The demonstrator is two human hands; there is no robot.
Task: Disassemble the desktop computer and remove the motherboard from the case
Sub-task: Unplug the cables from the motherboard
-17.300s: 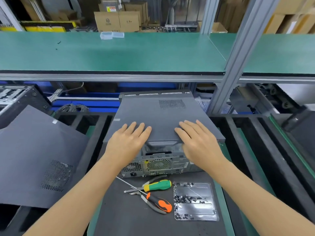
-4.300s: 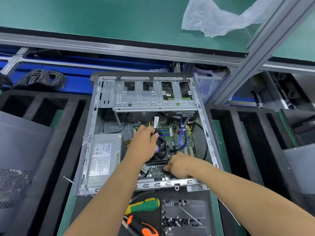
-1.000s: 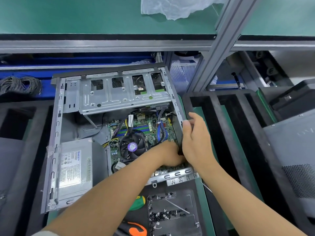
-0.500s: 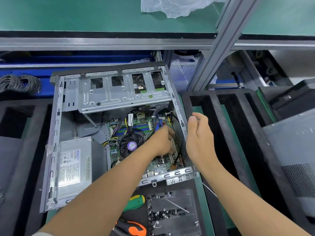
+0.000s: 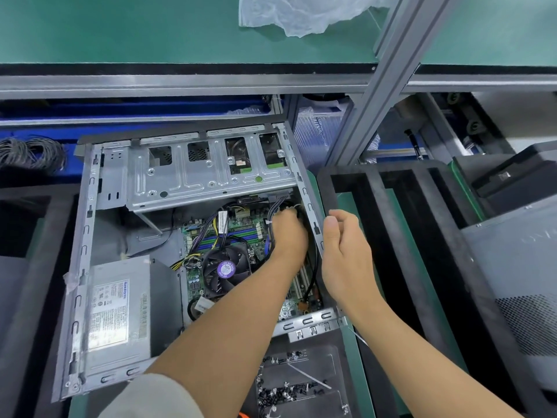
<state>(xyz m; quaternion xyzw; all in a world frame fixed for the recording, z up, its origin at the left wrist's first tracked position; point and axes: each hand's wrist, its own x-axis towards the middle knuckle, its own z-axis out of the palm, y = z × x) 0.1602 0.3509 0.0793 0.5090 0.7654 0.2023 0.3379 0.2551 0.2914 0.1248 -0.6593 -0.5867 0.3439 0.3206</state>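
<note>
The open desktop case (image 5: 87,236) lies on its side with the green motherboard (image 5: 241,233) inside, a black CPU fan (image 5: 226,270) at its middle. My left hand (image 5: 287,236) reaches into the case at the board's far right corner, its fingers curled round a black cable (image 5: 297,210) beside a wire bundle. My right hand (image 5: 346,254) hovers just outside the case's right wall, fingers loosely curled, holding nothing. A grey power supply (image 5: 114,312) fills the near left of the case. The metal drive cage (image 5: 196,173) spans the far end.
A tray of several loose screws (image 5: 301,384) sits just in front of the case. Black foam racks (image 5: 391,221) stand to the right, with a grey side panel (image 5: 518,267) beyond. An aluminium post (image 5: 376,86) rises behind; a plastic bag (image 5: 301,16) lies on the green shelf.
My left hand has moved from the board's near right edge up to its far right corner, onto the cables. My right hand has come off the case's right wall.
</note>
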